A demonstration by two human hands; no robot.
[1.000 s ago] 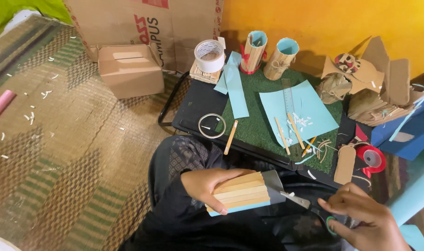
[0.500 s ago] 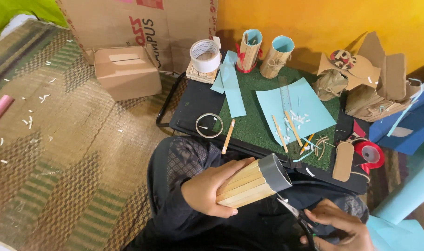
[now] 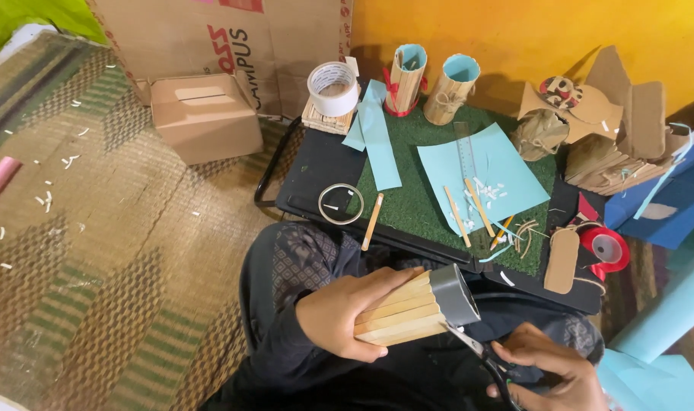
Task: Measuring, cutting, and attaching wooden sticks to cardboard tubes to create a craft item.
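Observation:
My left hand (image 3: 347, 312) grips a tube covered with wooden sticks (image 3: 408, 308), held above my lap. Its grey open end (image 3: 455, 293) points right and slightly up. My right hand (image 3: 549, 373) holds black scissors (image 3: 476, 352) whose blades touch the lower rim of the tube's grey end. Both hands are in front of a small black table (image 3: 316, 171).
On the table lie a green mat (image 3: 423, 205), light blue paper (image 3: 484, 171), loose wooden sticks (image 3: 372, 221), a clear tape ring (image 3: 341, 203), a white tape roll (image 3: 333, 87) and two stick-covered cups (image 3: 406, 78). Cardboard pieces (image 3: 613, 137), red tape (image 3: 606, 250) and a cardboard box (image 3: 206, 116) surround it.
The tube has turned so its grey end faces up and right; the blue paper under it is gone from view. My right hand with the scissors came up to the rim.

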